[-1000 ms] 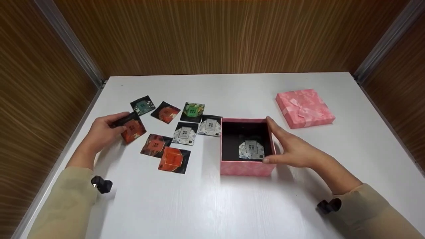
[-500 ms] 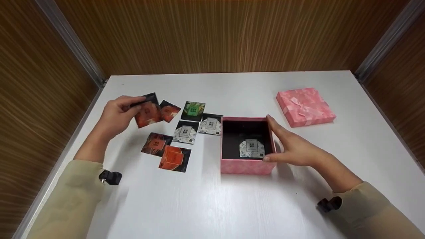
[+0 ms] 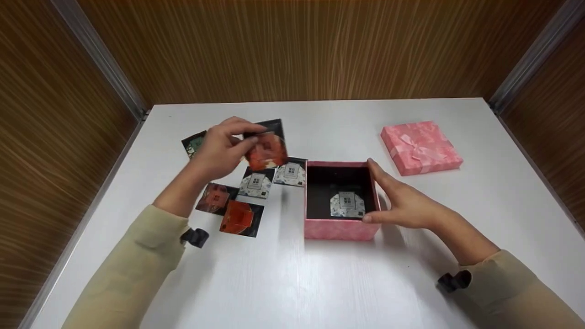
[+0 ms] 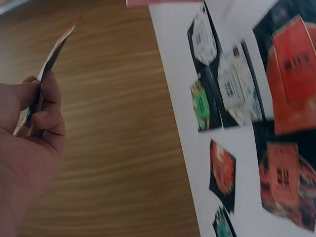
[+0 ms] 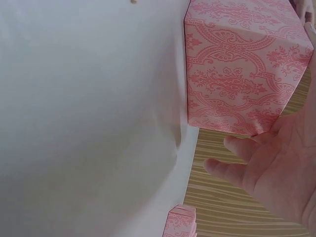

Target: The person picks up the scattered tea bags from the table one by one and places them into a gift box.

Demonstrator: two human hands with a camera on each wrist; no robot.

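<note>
My left hand (image 3: 224, 148) pinches a flat black-and-red sachet (image 3: 267, 148) between thumb and fingers, raised above the table. In the left wrist view, that sachet (image 4: 52, 57) appears edge-on. Under and beside the hand lie a green-and-black sachet (image 3: 194, 142), white-and-black sachets (image 3: 256, 183) and red-and-black sachets (image 3: 240, 218). My right hand (image 3: 406, 205) rests against the right side of a pink lidless box (image 3: 340, 230), thumb at the near corner, index finger at the far corner. One white sachet (image 3: 347, 204) lies inside the box's dark interior. Other sachets are hidden behind the left hand.
The pink lid (image 3: 420, 148) with a ribbon bow lies behind the box to the right. A white table (image 3: 292, 278) carries everything. Wood-grain panels (image 3: 301, 50) enclose the back and sides.
My left hand has lifted the black-and-red sachet and carried it rightward over the other sachets, toward the box. The right hand and the box have stayed in place.
</note>
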